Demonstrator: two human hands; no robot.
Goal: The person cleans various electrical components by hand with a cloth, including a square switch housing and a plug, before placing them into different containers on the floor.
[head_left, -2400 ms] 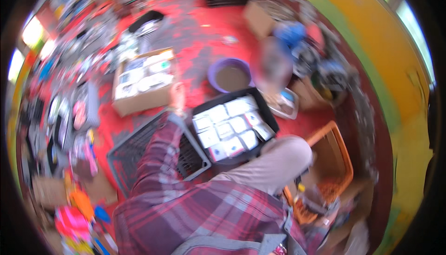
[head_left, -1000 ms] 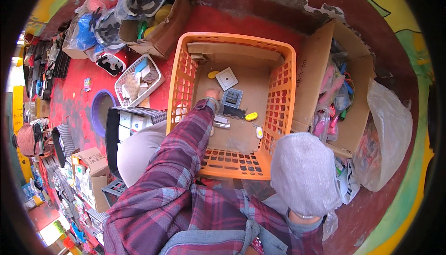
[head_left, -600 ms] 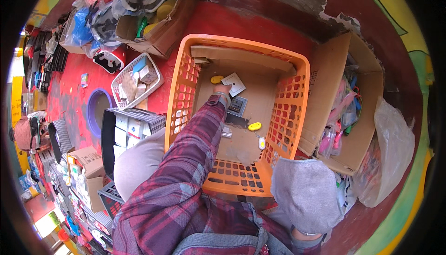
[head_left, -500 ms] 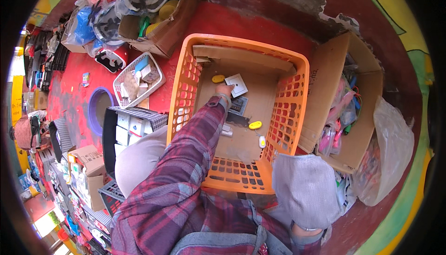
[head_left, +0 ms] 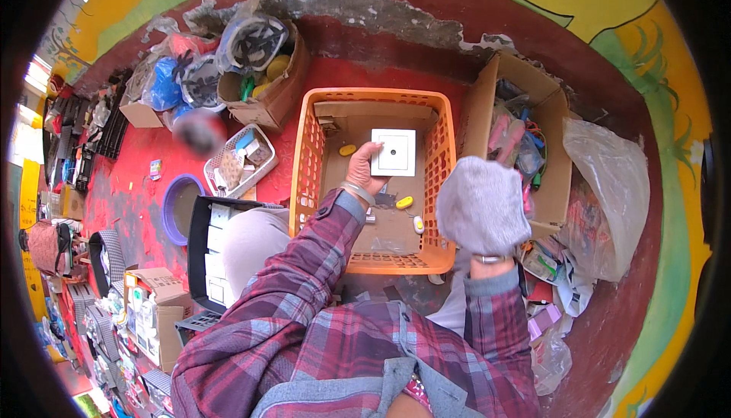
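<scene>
My left hand (head_left: pixel 364 168) grips a white square wall plate (head_left: pixel 406 138) by its left edge, above the orange plastic basket (head_left: pixel 311 127). A small dark hole marks the plate's middle. A grey cloth (head_left: pixel 481 206) covers my right hand like a mitt, just right of the basket. Its fingers are hidden inside, so their pose does not show. On the cardboard lining (head_left: pixel 343 125) in the basket lie two yellow oval pieces, one at upper left (head_left: pixel 347 149) and one lower right (head_left: pixel 404 202). Near the latter is a small white-and-yellow piece (head_left: pixel 418 224).
Right of the basket stands an open cardboard box (head_left: pixel 550 189) of bagged goods, beside a clear plastic bag (head_left: pixel 609 182). To the left are a white basket (head_left: pixel 263 168), a purple tub (head_left: pixel 167 212) and a black case of white boxes (head_left: pixel 199 254). A chipped wall (head_left: pixel 403 18) runs behind.
My left hand has lifted the white wall plate from the basket floor. My cloth-covered right hand has risen and moved slightly left. The view has shifted, showing more wall.
</scene>
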